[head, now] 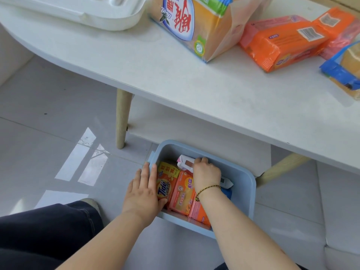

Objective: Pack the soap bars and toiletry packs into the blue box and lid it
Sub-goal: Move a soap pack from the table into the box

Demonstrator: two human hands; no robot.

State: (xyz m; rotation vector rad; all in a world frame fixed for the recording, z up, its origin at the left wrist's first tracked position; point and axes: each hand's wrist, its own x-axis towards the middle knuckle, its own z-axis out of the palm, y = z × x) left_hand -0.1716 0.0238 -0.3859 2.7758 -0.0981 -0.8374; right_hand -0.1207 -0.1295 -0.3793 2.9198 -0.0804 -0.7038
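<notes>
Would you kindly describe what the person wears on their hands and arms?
Both forearms are bare, with no sleeves or gloves showing. The right hand has a thin braided bracelet, dark with gold and red, at the wrist. The left hand wears nothing.

The person's right hand (205, 173) and forearm cover part of the light blue plastic box (247, 184) and the packs beneath, while the yellow-and-blue wrapped soap pack (348, 73) on the white table is cut off by the right edge.

place: home room | cues: white table (175, 78) on wooden legs (122, 117), grey tiled floor (48, 114)
</notes>
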